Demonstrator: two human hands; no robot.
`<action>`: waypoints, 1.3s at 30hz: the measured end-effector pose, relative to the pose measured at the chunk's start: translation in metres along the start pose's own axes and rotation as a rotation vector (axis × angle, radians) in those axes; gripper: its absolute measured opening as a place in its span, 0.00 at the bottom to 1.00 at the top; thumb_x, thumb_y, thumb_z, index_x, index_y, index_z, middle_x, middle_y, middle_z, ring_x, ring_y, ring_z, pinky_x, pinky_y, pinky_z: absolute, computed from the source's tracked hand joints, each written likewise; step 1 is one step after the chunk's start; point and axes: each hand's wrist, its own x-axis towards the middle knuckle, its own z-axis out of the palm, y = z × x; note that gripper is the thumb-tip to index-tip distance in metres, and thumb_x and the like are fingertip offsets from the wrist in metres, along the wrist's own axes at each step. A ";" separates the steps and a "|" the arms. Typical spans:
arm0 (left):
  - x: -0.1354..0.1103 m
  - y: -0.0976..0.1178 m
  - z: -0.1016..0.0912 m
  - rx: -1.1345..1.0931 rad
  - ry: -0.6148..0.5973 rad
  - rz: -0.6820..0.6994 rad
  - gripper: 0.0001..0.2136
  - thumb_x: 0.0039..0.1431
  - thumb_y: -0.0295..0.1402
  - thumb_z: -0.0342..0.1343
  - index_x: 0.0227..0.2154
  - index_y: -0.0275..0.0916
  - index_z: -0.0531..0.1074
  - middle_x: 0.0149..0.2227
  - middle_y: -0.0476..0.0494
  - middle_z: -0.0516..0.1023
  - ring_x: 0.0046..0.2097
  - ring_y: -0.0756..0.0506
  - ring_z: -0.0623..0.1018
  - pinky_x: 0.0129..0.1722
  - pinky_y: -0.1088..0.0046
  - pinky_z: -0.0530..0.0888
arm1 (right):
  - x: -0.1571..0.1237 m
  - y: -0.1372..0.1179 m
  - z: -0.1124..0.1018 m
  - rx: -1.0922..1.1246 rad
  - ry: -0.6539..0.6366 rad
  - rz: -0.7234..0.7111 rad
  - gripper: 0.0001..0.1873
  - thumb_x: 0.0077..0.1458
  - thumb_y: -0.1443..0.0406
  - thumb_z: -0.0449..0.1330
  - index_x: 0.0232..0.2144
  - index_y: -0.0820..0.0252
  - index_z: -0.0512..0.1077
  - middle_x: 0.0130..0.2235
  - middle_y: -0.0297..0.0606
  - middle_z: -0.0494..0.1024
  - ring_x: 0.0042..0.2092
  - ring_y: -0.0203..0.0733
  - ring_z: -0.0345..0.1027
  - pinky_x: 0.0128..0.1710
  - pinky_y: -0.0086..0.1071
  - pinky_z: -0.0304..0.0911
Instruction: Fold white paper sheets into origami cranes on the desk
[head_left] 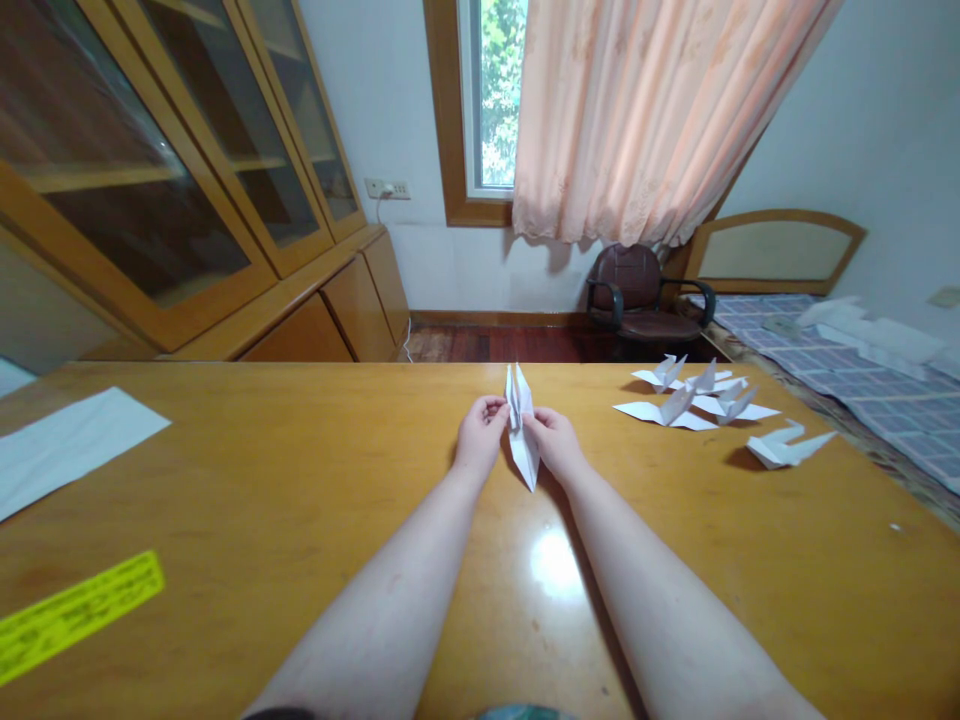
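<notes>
A partly folded white origami crane (pixel 526 460) is held between my two hands above the far middle of the table. Two narrow points stick up from it, and a wider point hangs toward me. My left hand (pixel 482 430) pinches its left side with thumb and fingers. On the opposite side, my right hand (pixel 553 438) grips the paper, its thumb on the near face. Several finished white paper cranes (pixel 673 408) stand in a group at the right, and one more crane (pixel 785 447) sits a little nearer, apart from them.
White paper sheets (pixel 82 440) lie at the table's left edge, with a yellow printed strip (pixel 82 612) nearer me. Glass-doored cabinets (pixel 187 140) line the left wall. Beyond the wooden table (pixel 300 480) are a brown armchair (pixel 637 290) and a bed (pixel 862 370).
</notes>
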 end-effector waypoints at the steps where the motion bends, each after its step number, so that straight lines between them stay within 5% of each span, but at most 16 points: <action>1: 0.000 0.001 0.000 -0.001 0.002 -0.004 0.07 0.50 0.32 0.55 0.32 0.36 0.68 0.29 0.48 0.72 0.32 0.51 0.73 0.35 0.75 0.70 | 0.000 0.000 0.000 0.020 0.000 0.002 0.16 0.44 0.55 0.58 0.26 0.64 0.73 0.24 0.36 0.74 0.26 0.36 0.62 0.26 0.28 0.55; 9: 0.001 -0.004 -0.001 0.108 0.044 -0.010 0.18 0.47 0.29 0.58 0.44 0.39 0.69 0.42 0.43 0.72 0.28 0.55 0.69 0.34 0.76 0.70 | 0.000 0.003 0.000 0.221 -0.013 0.062 0.15 0.42 0.55 0.60 0.25 0.63 0.73 0.22 0.34 0.72 0.24 0.35 0.61 0.25 0.28 0.54; 21: -0.006 0.002 -0.003 0.327 -0.063 0.219 0.24 0.48 0.27 0.56 0.51 0.44 0.66 0.51 0.42 0.68 0.45 0.46 0.72 0.48 0.67 0.68 | 0.003 0.005 0.002 0.259 -0.026 0.094 0.13 0.41 0.57 0.60 0.22 0.62 0.72 0.17 0.30 0.67 0.20 0.31 0.54 0.21 0.27 0.48; 26: -0.005 0.003 -0.004 0.361 -0.057 0.255 0.17 0.47 0.26 0.57 0.42 0.41 0.72 0.48 0.42 0.71 0.51 0.44 0.69 0.52 0.65 0.66 | 0.003 0.009 0.001 0.224 -0.020 0.061 0.12 0.42 0.59 0.59 0.20 0.63 0.70 0.16 0.29 0.64 0.20 0.30 0.52 0.20 0.26 0.46; 32: -0.002 0.000 -0.003 0.271 -0.037 0.128 0.08 0.47 0.28 0.58 0.33 0.39 0.75 0.47 0.40 0.71 0.51 0.42 0.68 0.49 0.65 0.67 | 0.003 0.007 0.001 0.241 -0.009 0.084 0.11 0.41 0.59 0.58 0.19 0.63 0.70 0.17 0.30 0.67 0.21 0.32 0.55 0.21 0.27 0.48; 39: -0.007 0.002 -0.003 0.112 -0.194 0.098 0.07 0.48 0.28 0.57 0.30 0.40 0.77 0.50 0.42 0.70 0.52 0.43 0.69 0.52 0.66 0.66 | 0.004 0.003 -0.001 0.342 0.130 0.096 0.09 0.39 0.61 0.58 0.21 0.62 0.73 0.22 0.36 0.74 0.24 0.37 0.61 0.24 0.28 0.54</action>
